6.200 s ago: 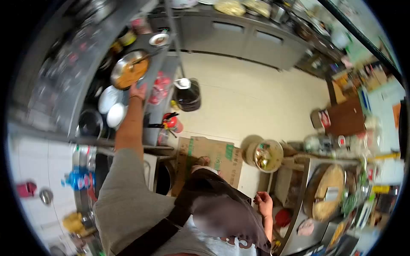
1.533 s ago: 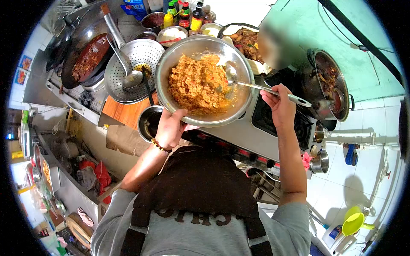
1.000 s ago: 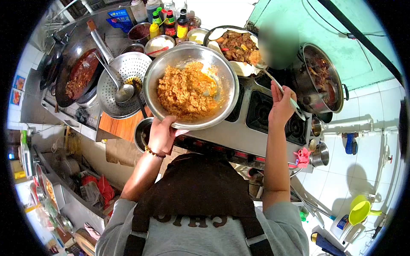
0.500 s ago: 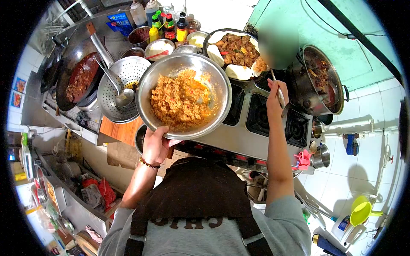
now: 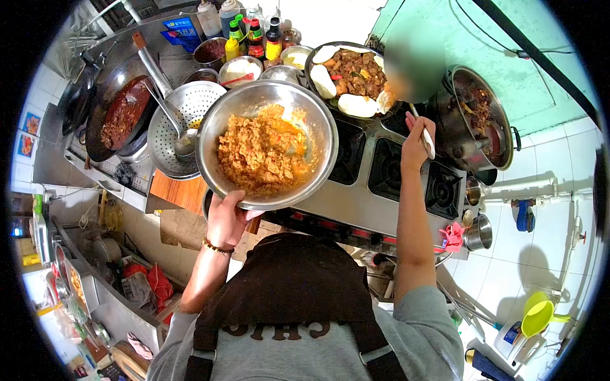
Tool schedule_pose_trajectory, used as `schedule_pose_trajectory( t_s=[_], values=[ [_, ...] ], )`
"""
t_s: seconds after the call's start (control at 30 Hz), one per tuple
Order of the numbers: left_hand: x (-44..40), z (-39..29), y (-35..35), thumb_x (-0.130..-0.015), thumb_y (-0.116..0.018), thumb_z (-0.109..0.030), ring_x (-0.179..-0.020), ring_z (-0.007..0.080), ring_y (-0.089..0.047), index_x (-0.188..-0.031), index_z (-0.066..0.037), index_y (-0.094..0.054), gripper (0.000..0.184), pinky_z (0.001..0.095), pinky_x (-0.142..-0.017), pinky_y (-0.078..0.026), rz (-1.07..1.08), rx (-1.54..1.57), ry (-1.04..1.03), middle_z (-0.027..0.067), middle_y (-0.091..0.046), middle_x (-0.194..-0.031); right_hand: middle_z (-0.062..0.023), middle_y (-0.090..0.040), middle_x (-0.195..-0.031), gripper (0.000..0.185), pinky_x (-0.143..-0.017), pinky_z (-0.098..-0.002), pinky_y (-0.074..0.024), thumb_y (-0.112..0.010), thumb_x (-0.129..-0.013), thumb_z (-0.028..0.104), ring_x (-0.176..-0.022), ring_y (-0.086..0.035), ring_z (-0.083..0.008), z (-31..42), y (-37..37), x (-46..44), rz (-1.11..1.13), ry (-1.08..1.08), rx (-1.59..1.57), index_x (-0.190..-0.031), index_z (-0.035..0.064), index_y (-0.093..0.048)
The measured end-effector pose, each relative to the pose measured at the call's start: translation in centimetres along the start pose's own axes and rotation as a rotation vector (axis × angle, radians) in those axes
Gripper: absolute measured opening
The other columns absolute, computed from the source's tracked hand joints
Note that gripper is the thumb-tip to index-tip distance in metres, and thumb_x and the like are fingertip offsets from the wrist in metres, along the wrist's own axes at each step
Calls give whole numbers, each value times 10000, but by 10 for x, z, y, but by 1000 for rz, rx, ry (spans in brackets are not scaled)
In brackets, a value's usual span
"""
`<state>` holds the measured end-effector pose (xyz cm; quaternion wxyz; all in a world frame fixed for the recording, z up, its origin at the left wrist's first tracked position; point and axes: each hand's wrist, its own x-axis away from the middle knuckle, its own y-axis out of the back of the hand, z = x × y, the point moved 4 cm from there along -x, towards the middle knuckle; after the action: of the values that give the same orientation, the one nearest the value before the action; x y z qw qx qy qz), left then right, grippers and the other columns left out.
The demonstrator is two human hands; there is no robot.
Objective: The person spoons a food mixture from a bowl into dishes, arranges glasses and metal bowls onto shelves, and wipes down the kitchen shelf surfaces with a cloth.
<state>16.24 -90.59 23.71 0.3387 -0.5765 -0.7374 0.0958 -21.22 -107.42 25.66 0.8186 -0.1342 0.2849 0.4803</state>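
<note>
A steel bowl (image 5: 321, 170) of orange-brown minced food (image 5: 257, 149) is held up by its near rim in my left hand (image 5: 226, 222). My right hand (image 5: 415, 147) is closed on the handle of a spoon (image 5: 427, 136). The spoon's head is by the right edge of a black pan (image 5: 318, 57), partly lost in a blurred patch. White pieces ring the dark stewed food (image 5: 356, 73) in that pan, and an orange-brown lump (image 5: 386, 100) lies at its right edge.
Left of the bowl are a perforated strainer (image 5: 175, 152) with a ladle (image 5: 186, 143) and a wok (image 5: 121, 117) of red sauce. Sauce bottles (image 5: 255, 39) stand behind. A stove (image 5: 356, 206) lies beneath, with a large pot (image 5: 508, 149) at the right.
Since the oldest view, my hands have come to the stove, holding the bowl and spoon. The spoon has moved from the bowl to the black pan; the bowl has shifted left and slightly nearer.
</note>
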Motion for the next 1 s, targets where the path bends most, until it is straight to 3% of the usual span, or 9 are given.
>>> schedule_pose_trajectory(
  t_s=[0.13, 0.3, 0.43, 0.57, 0.63, 0.83, 0.9, 0.93, 1.0],
  values=[
    [4, -2, 5, -832, -376, 1, -847, 312, -626, -1229, 58, -262, 417, 371, -642, -592, 27, 46, 44, 226, -518, -1085, -131, -542, -919, 160, -791, -325, -520, -417, -932, 127, -906, -614, -250, 2, 0, 2, -23, 3, -56, -916, -28, -455],
    [8, -3, 3, -833, -374, 1, -838, 303, -629, -1224, 62, -267, 410, 360, -631, -594, 25, 33, 6, 230, -518, -1082, -146, -549, -927, 185, -817, -320, -518, -403, -940, 136, -918, -612, -248, 23, -18, 1, 61, -34, -175, -919, -41, -451],
    [12, -2, 5, -832, -372, 2, -825, 299, -631, -1220, 60, -274, 404, 353, -625, -595, 32, 35, 10, 231, -520, -1076, -105, -563, -863, 147, -785, -290, -512, -432, -914, 67, -850, -618, -202, 38, -43, -1, 148, -22, -199, -867, -54, -502],
    [16, -1, 7, -831, -372, 5, -818, 299, -632, -1221, 52, -277, 404, 351, -617, -595, -9, 49, 15, 224, -525, -1069, -93, -597, -807, 108, -674, -258, -488, -488, -852, 11, -756, -608, -149, 36, -69, -16, 255, 112, -64, -809, -52, -566],
    [17, -1, 7, -845, -400, -43, -783, 277, -643, -1177, 102, -349, 367, 349, -660, -582, -41, 2, -41, 237, -568, -1015, -115, -606, -801, 96, -644, -292, -467, -521, -836, 47, -707, -595, -187, 32, -80, -24, 280, 304, 54, -820, -35, -566],
    [24, -4, 8, -839, -400, -26, -768, 278, -643, -1188, 88, -337, 372, 343, -627, -583, -49, 10, -68, 219, -575, -997, -130, -597, -783, 82, -660, -324, -461, -521, -838, 76, -714, -590, -260, 21, -100, -52, 320, 300, 102, -844, 3, -558],
    [23, 1, 5, -841, -397, -26, -766, 276, -643, -1182, 92, -341, 365, 339, -620, -584, -53, 27, -71, 219, -575, -995, -131, -597, -803, 72, -668, -330, -459, -523, -827, 63, -745, -586, -283, 27, -98, -59, 294, 483, 319, -845, 3, -558],
    [23, 0, 6, -843, -394, -25, -763, 274, -643, -1176, 97, -346, 357, 335, -613, -584, -49, 37, -73, 220, -576, -994, -147, -593, -835, 78, -690, -337, -458, -520, -818, 45, -775, -575, -310, 32, -95, -59, 315, 406, 284, -868, 5, -565],
    [24, 0, 9, -844, -393, -24, -761, 273, -643, -1169, 101, -351, 351, 332, -615, -584, -58, 40, -51, 219, -577, -992, -159, -588, -852, 88, -701, -341, -458, -518, -815, 40, -791, -573, -316, 29, -92, -60, 290, 472, 280, -879, 2, -565]
  ],
)
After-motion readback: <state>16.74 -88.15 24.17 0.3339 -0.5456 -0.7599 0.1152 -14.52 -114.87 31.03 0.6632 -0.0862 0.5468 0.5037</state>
